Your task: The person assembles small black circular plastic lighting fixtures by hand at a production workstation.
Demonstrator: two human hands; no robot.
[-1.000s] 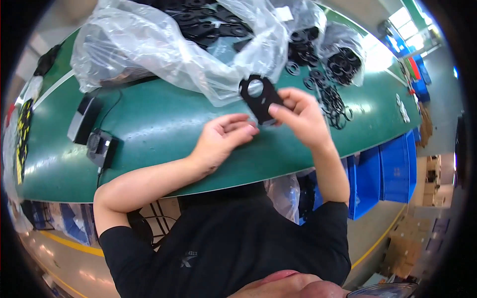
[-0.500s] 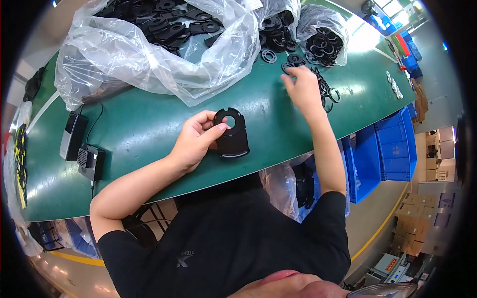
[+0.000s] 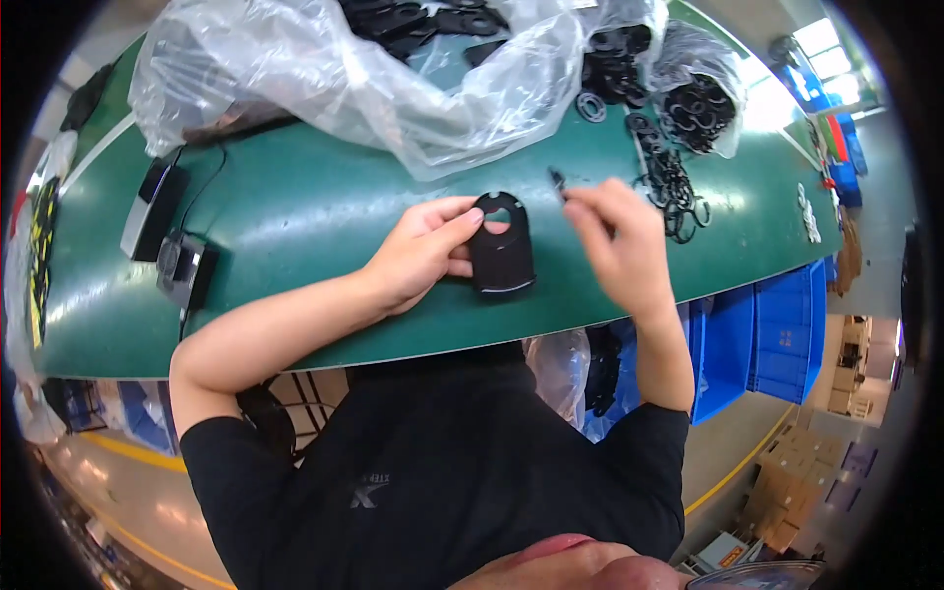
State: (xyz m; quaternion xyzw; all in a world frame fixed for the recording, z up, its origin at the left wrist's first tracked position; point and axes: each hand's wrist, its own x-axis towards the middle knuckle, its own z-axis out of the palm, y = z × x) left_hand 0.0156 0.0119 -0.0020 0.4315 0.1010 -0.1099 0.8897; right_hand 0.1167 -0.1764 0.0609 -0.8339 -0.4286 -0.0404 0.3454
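Centrally in the head view, a black plate (image 3: 503,258) with a round opening near its far end is held above the green worktop (image 3: 324,231). To the plate's left, the left hand (image 3: 418,251) supports it: the grip pinches the plate's left edge, thumb on the upper face beside the opening, an arrangement that probably steadies the plate while leaving most of that face exposed. To the plate's right, the right hand (image 3: 627,241) pinches a small dark piece (image 3: 558,181) at the fingertips; the piece juts outward, apart from the plate, and is too blurred to identify. Such a fingertip hold presumably leaves its outer end free. Beyond the plate lies a large plastic bag (image 3: 433,138), its mouth spread, likely for easy access to the black parts (image 3: 423,25) within. Beyond and to the right of the plate, loose black rings (image 3: 674,187) and a smaller bag (image 3: 693,54) of similar rings lie probably within the right hand's reach. Well left of the plate stand two dark boxes (image 3: 157,211), seemingly set aside from the hands.
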